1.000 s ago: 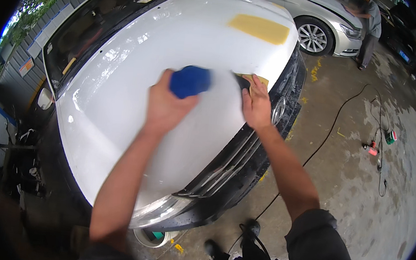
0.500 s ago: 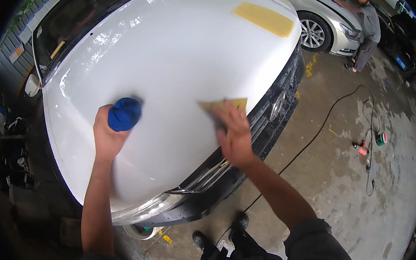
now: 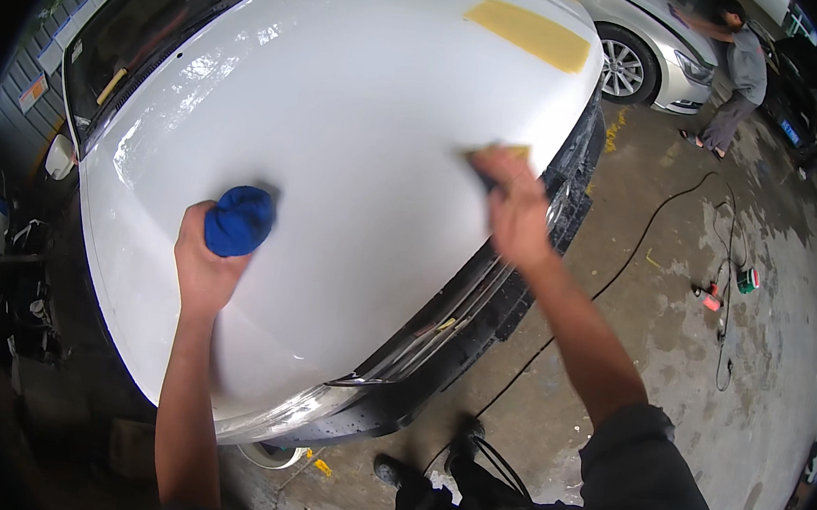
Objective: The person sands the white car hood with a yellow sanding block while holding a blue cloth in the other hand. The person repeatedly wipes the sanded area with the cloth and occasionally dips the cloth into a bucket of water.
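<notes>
1. The right hand (image 3: 519,214), blurred, has been shifted farther along the white car hood (image 3: 362,123), toward the yellow patch (image 3: 531,36); a different area is now reached by the yellow sandpaper-like sheet (image 3: 522,152) beneath its fingers (how firmly gripped cannot be told).
2. The blue cloth (image 3: 239,222), barely moved, is held bunched in the left hand's (image 3: 207,270) curled fingers above the hood.
3. Footing could be hindered by the black cable (image 3: 641,243); beyond, a silver car (image 3: 687,73) is leaned over by a co-worker (image 3: 746,66).
</notes>
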A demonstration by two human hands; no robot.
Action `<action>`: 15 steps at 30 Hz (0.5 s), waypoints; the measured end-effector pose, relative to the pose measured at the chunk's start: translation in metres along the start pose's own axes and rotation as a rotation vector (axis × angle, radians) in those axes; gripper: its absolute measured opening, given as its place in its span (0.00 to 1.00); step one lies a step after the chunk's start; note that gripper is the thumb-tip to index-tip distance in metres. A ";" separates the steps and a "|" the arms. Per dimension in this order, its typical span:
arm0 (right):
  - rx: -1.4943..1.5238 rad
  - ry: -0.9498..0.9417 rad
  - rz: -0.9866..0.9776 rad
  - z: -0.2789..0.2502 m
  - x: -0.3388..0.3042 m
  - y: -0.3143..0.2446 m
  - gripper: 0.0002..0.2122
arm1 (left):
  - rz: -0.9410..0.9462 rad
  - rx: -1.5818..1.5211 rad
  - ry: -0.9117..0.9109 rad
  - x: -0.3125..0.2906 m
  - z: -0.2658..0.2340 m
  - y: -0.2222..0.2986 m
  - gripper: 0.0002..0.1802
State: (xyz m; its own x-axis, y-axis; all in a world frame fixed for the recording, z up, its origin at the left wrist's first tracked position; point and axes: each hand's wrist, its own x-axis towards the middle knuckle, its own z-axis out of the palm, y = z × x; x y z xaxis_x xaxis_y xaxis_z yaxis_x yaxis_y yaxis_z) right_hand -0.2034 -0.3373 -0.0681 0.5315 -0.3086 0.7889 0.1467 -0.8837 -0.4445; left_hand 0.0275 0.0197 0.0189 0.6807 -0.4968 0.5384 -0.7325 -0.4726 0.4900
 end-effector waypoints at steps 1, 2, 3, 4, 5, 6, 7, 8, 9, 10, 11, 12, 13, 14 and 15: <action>-0.030 0.067 0.096 -0.010 0.013 0.010 0.18 | -0.014 -0.004 0.000 -0.002 0.001 0.002 0.27; -0.109 0.134 0.123 -0.003 0.008 0.010 0.18 | -0.022 -0.017 -0.008 -0.002 0.002 0.002 0.27; -0.181 0.204 0.155 0.014 0.000 0.003 0.19 | -0.028 -0.019 -0.019 0.000 0.002 0.000 0.27; 0.040 0.229 0.295 0.031 -0.009 -0.032 0.19 | -0.042 -0.016 -0.022 -0.002 0.000 -0.004 0.27; 0.039 0.156 0.204 0.036 -0.026 -0.052 0.20 | -0.037 -0.002 -0.012 -0.004 0.000 -0.004 0.27; 0.039 0.084 0.107 0.037 -0.042 -0.071 0.21 | -0.027 0.012 -0.005 -0.006 -0.001 -0.005 0.27; -0.002 0.012 0.051 0.031 -0.046 -0.084 0.20 | -0.016 0.026 0.002 -0.008 -0.002 -0.005 0.27; -0.052 -0.104 -0.090 0.017 -0.035 -0.060 0.21 | -0.030 0.021 0.001 -0.010 -0.003 -0.005 0.27; -0.059 -0.035 -0.160 0.014 -0.018 -0.043 0.20 | -0.031 0.021 -0.002 -0.006 -0.006 -0.004 0.27; -0.091 0.026 -0.088 0.007 0.002 -0.016 0.20 | -0.038 0.012 -0.008 -0.004 -0.003 -0.006 0.27; -0.127 0.079 -0.017 -0.003 0.013 -0.002 0.20 | -0.031 0.004 -0.012 -0.003 -0.001 -0.004 0.27; -0.110 0.135 0.075 -0.001 0.008 -0.005 0.20 | -0.026 -0.008 -0.017 -0.001 0.003 -0.003 0.27; -0.090 0.194 0.165 0.009 0.002 -0.013 0.20 | -0.020 -0.015 -0.018 0.001 0.006 -0.001 0.27; -0.070 0.254 0.255 0.025 -0.007 -0.023 0.20 | -0.023 0.003 -0.017 0.000 0.008 -0.001 0.28; -0.186 0.111 0.175 0.047 -0.032 -0.046 0.21 | -0.025 0.022 -0.006 -0.002 0.007 -0.002 0.28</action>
State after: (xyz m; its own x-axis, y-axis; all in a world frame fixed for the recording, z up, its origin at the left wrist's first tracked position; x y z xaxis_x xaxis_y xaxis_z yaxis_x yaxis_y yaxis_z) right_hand -0.1884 -0.2702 -0.0930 0.4394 -0.4896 0.7532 -0.1002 -0.8599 -0.5005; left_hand 0.0272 0.0169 0.0123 0.6986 -0.4894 0.5220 -0.7152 -0.5005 0.4878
